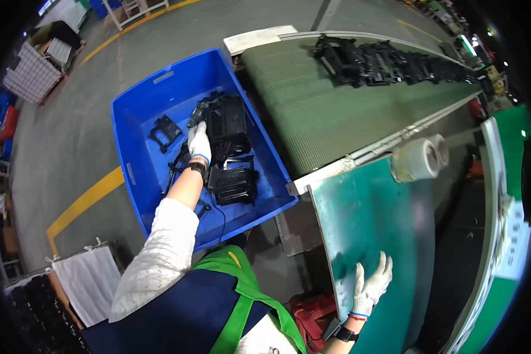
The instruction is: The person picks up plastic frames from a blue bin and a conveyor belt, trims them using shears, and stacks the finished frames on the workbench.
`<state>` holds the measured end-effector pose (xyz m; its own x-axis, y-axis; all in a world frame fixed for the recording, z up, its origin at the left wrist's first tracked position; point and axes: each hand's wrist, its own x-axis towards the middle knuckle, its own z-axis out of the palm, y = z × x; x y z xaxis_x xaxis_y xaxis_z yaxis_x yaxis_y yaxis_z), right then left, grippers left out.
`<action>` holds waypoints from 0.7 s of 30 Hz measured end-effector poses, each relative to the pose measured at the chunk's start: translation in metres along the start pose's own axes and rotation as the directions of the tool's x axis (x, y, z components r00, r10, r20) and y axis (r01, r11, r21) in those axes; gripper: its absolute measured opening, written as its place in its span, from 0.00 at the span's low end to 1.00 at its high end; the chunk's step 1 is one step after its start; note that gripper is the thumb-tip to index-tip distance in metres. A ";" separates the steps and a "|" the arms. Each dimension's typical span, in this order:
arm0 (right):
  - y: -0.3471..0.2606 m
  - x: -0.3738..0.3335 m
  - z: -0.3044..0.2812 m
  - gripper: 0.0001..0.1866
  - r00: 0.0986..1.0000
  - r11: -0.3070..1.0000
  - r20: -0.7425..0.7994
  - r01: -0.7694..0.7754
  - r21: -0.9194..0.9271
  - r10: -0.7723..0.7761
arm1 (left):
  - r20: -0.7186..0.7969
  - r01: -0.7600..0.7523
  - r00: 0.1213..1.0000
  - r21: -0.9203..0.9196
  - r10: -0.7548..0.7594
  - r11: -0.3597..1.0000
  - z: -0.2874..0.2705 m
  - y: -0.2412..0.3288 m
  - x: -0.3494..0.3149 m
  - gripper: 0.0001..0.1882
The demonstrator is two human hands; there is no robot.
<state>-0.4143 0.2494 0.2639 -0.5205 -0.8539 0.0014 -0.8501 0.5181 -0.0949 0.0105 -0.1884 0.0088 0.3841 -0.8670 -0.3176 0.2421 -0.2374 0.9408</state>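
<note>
My left hand, in a white glove, reaches down into a large blue bin. Its fingers are closed on the near end of a black plastic part, at the left side of a stack of black plastic frames; some fingertips are hidden. A second stack lies nearer to me, and a loose black frame rests on the bin floor to the left. My right hand, gloved too, hovers over or rests on a teal tabletop, fingers spread with nothing in them.
A green conveyor belt carries a row of black plastic frames along its far side. Rolls of tape sit on the belt's near edge by the tabletop. A red bag is below the table. A cloth-covered rack stands at lower left.
</note>
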 end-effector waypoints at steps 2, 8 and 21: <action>-0.004 0.016 0.014 0.43 0.998 0.998 -0.035 0.046 -0.053 -0.048 | -0.118 0.085 0.990 0.096 -0.074 0.992 -0.044 -0.029 0.011 0.36; 0.005 0.000 0.062 0.42 0.999 0.970 0.048 0.010 -0.241 0.002 | -0.249 0.150 0.968 0.504 -0.023 0.851 -0.004 -0.050 -0.017 0.35; 0.000 0.011 0.067 0.36 0.990 0.982 0.005 0.139 -0.130 -0.139 | 0.455 -0.461 0.877 0.887 -0.153 -0.003 0.022 -0.008 0.066 0.27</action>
<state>-0.4149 0.2369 0.1972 -0.3966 -0.9179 0.0097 -0.9172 0.3967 0.0363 0.0140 -0.2536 -0.0167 -0.1055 -0.9235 -0.3687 -0.9686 0.0114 0.2485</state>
